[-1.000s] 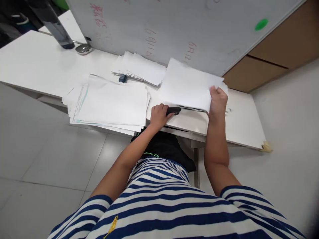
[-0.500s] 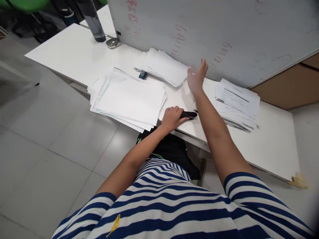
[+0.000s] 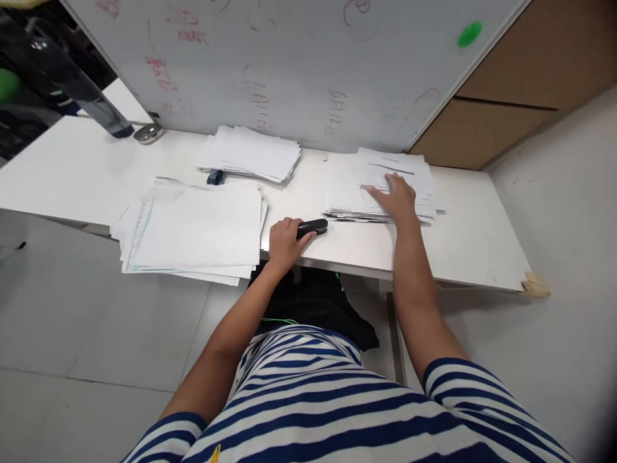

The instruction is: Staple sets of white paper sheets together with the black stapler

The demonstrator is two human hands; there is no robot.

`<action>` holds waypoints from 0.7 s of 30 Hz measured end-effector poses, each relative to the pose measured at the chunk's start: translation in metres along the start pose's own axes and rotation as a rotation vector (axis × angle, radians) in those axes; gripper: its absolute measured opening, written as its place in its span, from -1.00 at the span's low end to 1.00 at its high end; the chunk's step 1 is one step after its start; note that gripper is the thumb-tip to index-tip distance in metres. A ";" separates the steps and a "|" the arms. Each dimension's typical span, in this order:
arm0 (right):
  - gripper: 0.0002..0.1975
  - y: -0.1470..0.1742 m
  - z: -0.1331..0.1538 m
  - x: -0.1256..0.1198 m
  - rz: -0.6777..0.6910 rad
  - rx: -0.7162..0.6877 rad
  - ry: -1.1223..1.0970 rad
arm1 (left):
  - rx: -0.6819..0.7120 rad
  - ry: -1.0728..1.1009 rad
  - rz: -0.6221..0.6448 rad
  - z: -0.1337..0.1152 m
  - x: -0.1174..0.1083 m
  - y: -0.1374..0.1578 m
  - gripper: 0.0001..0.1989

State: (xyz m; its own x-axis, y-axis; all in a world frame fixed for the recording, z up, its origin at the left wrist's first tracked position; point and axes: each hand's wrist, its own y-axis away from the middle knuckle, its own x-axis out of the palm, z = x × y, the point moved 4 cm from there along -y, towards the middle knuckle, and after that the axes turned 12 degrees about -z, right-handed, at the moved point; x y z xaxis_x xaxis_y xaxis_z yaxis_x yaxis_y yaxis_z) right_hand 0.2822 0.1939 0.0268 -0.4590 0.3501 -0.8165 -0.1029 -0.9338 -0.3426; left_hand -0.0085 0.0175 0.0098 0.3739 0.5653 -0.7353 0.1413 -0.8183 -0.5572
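1. Head view shows me the black stapler near the front edge of the bench, its nose pointing right, toward the paper stack but apart from it.
2. I judge the stapler stiff, fairly light and hard to damage; its narrow body suits a grip around the rear, leaving the nose free.
3. Each sheet should be light, limp, slippery against its neighbours and easily creased; I would take the paper by a near edge or corner.
4. My left hand is wrapped around the stapler's rear, thumb along the near side, forearm angling up from the lower left.
5. My right hand is palm down over the paper stack, fingers and thumb spread, seemingly touching the top sheets; how firmly it presses, I cannot tell. Its forearm rises steeply from the lower right.
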 end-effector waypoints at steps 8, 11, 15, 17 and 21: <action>-0.50 0.012 0.005 0.004 -0.243 -0.081 0.005 | 0.009 -0.043 -0.021 -0.001 -0.002 -0.002 -0.58; -0.50 0.011 0.002 0.000 -0.268 -0.067 -0.026 | 0.001 -0.054 -0.021 0.000 -0.001 -0.001 -0.58; -0.48 0.013 0.004 -0.004 -0.258 -0.079 -0.059 | -0.008 -0.046 -0.024 -0.001 -0.001 -0.001 -0.58; -0.48 0.013 0.005 -0.004 -0.252 -0.074 -0.069 | -0.010 -0.040 -0.020 -0.001 -0.001 -0.001 -0.58; -0.49 0.011 0.000 -0.002 -0.269 -0.028 -0.081 | -0.004 -0.034 -0.023 -0.002 -0.002 -0.001 -0.58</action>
State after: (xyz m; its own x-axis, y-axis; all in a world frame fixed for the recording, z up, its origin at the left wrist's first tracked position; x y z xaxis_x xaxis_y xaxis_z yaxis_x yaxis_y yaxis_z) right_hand 0.2820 0.1825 0.0246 -0.4874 0.5773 -0.6551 -0.2069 -0.8053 -0.5557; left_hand -0.0074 0.0176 0.0126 0.3393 0.5869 -0.7351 0.1536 -0.8055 -0.5723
